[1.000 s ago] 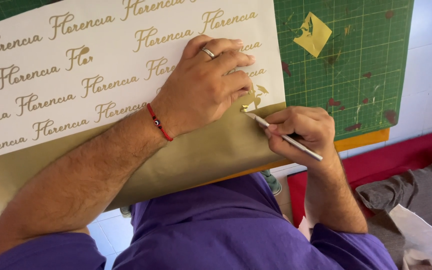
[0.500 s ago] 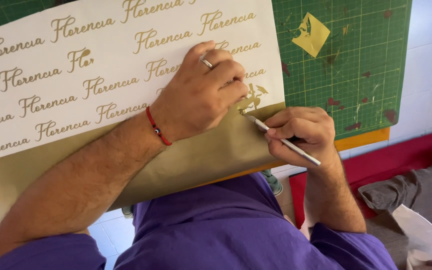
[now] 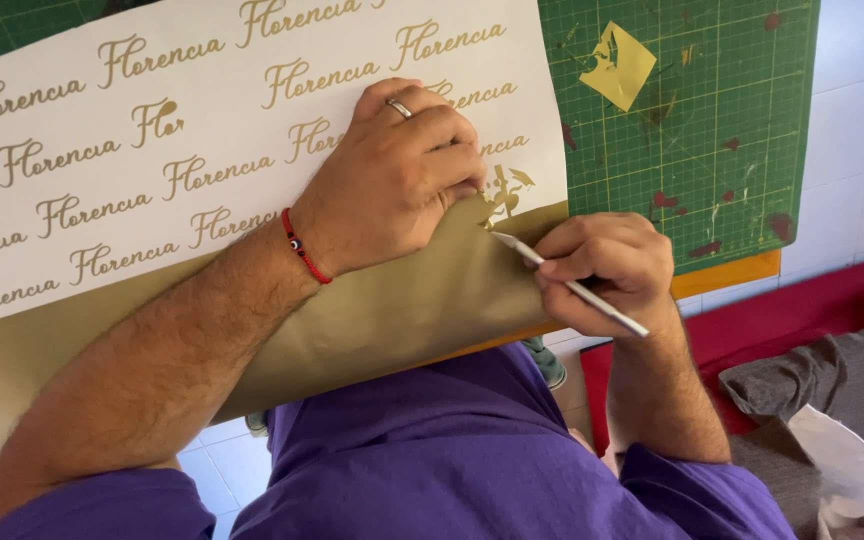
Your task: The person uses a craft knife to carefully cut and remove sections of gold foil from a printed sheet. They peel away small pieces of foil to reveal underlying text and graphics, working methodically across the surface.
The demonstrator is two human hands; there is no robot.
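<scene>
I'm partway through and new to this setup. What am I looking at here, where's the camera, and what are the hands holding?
There is no machine: these are a person's two bare hands, filmed by one camera on the person's head, looking down. On a green cutting mat lies a white sheet bearing rows of gold script, with a gold vinyl layer partly peeled off it. The left hand, with a ring and a red bracelet, presses on the sheet and pinches the vinyl's edge. The right hand holds a thin pointed tool, its tip at a small gold motif. A loose gold scrap sits on the mat.
</scene>
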